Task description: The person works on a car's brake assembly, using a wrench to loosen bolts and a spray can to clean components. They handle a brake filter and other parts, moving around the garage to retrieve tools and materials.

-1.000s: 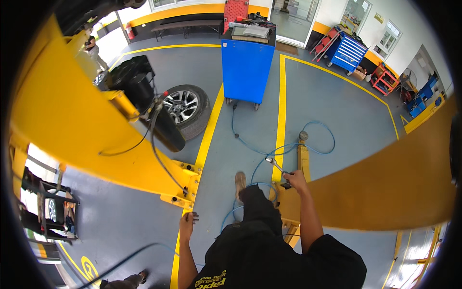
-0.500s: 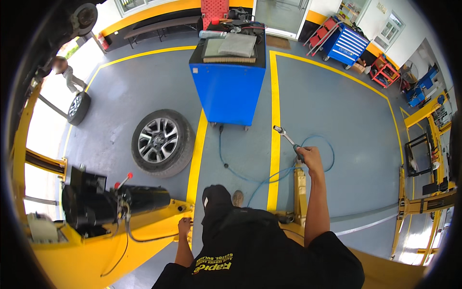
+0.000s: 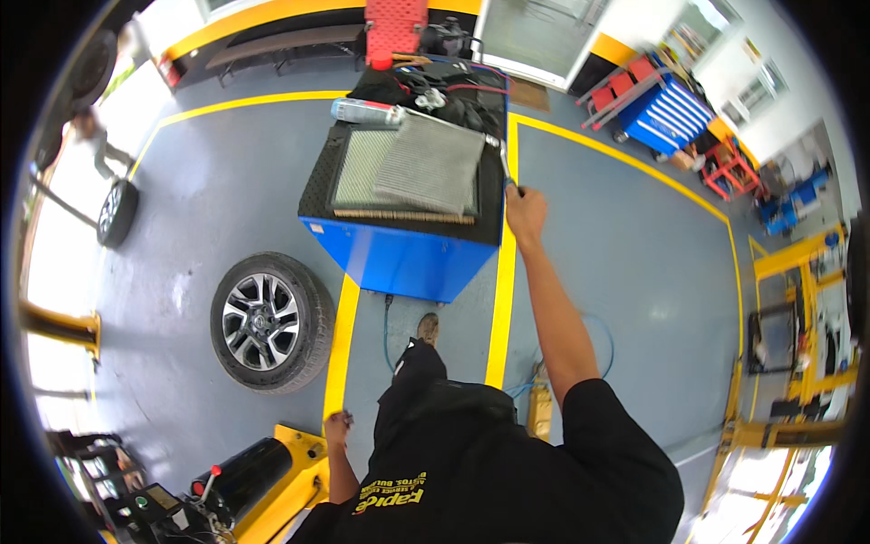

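Observation:
My right hand (image 3: 526, 214) is closed around the dark handle of a ratchet wrench (image 3: 505, 161), held out at the right edge of the blue cabinet (image 3: 399, 256). The wrench's metal head is beside a grey mesh-like pad (image 3: 430, 161), which lies over a pleated air filter (image 3: 361, 172) on the cabinet's black top. Whether the head touches anything there cannot be made out. Low at my left side, my left hand (image 3: 338, 426) hangs with its fingers curled in, near the yellow lift base (image 3: 294, 453). Anything inside those fingers is hidden.
A spray can (image 3: 365, 111) lies behind the filter among tools and cables. On the floor to the left lies a wheel (image 3: 263, 322). A blue hose (image 3: 387, 335) runs below the cabinet. Far left, a person (image 3: 101, 145) stands by another wheel (image 3: 116, 213).
I have stepped forward, so the cabinet is nearer. My right hand has carried the ratchet wrench up to the cabinet's edge. My left hand has come away from the lift base.

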Tool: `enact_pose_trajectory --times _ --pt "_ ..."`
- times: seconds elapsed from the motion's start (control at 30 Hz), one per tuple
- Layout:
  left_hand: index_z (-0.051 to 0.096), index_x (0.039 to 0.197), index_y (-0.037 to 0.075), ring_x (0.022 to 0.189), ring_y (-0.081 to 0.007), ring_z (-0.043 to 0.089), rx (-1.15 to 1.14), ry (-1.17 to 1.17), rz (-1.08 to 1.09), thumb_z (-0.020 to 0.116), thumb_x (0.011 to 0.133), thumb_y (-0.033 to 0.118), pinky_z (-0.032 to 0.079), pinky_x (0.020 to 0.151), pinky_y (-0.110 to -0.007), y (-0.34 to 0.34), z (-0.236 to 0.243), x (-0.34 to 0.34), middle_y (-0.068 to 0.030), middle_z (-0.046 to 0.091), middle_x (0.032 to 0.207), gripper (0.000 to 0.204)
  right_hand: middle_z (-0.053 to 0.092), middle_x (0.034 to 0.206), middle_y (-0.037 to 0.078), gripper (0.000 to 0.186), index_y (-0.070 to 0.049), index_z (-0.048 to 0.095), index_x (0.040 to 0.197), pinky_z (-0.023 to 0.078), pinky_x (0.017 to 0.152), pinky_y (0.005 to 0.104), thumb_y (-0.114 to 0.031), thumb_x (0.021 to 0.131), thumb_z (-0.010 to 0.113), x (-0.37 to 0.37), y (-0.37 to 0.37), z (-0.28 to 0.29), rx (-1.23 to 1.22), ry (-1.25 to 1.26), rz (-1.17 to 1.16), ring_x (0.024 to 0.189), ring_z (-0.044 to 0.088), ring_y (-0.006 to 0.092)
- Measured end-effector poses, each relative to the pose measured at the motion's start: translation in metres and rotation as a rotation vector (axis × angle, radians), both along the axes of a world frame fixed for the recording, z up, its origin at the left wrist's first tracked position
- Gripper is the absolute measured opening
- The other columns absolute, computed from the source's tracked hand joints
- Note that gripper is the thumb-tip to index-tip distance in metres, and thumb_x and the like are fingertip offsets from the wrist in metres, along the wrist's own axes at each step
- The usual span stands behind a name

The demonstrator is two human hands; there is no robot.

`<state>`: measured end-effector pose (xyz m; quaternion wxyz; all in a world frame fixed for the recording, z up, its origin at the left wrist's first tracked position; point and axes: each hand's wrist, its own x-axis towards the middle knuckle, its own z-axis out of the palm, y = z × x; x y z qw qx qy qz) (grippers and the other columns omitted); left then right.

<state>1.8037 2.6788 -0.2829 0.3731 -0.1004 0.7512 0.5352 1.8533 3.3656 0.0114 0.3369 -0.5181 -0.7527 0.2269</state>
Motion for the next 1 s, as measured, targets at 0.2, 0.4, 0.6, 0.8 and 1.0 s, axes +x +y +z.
enact_pose_trajectory --times 0.2,0.4,0.6,0.8,1.0 --pt "0.069 0.127 0.002 0.093 -0.0184 0.073 0.243 -0.041 0.24 0.06 0.111 0.031 0.054 0.083 -0.031 0.256 0.153 -0.088 -0.0085 0.077 0.105 0.034 0.073 0.085 0.028 0.047 0.001 0.076 0.093 0.056 0.08 0.0595 -0.042 0.104 0.06 -0.062 0.041 -0.017 0.066 -0.375 0.326 0.083 0.071 0.0508" --pt "0.071 0.122 -0.002 0.087 -0.0171 0.072 0.044 0.337 0.086 0.058 0.112 0.028 0.054 0.079 -0.031 0.346 0.178 -0.116 -0.0102 0.077 0.101 0.034 0.073 0.084 0.022 0.044 -0.004 0.073 0.091 0.055 0.076 0.0566 -0.043 0.106 0.059 -0.197 0.215 0.106 0.203 -0.327 0.461 0.083 0.072 0.0452" --pt "0.072 0.116 -0.003 0.089 -0.0183 0.074 -0.261 0.283 0.489 0.055 0.113 0.03 0.055 0.075 -0.03 0.347 0.182 -0.01 -0.0118 0.078 0.103 0.037 0.074 0.116 0.026 0.049 0.0 0.072 0.118 0.056 0.092 0.0517 -0.043 0.095 0.075 -0.481 0.422 0.014 0.42 -0.279 0.958 0.11 0.071 0.0436" --pt "0.069 0.118 -0.005 0.081 -0.0198 0.075 -0.421 -0.025 0.749 0.059 0.11 0.026 0.056 0.069 -0.029 0.378 0.204 0.196 -0.0138 0.078 0.1 0.033 0.076 0.112 0.025 0.08 0.006 0.072 0.122 0.059 0.089 0.0442 -0.057 0.076 0.091 -0.573 0.433 -0.007 0.202 -0.693 1.249 0.102 0.075 0.0344" --pt "0.069 0.12 -0.003 0.084 -0.0178 0.074 -0.446 -0.242 0.699 0.058 0.111 0.025 0.055 0.072 -0.03 0.425 0.191 0.281 -0.0104 0.077 0.103 0.031 0.075 0.104 0.012 0.089 0.004 0.064 0.133 0.059 0.076 0.0283 -0.046 0.069 0.101 -0.564 0.482 0.04 -0.218 -0.263 1.338 0.087 0.076 0.016"
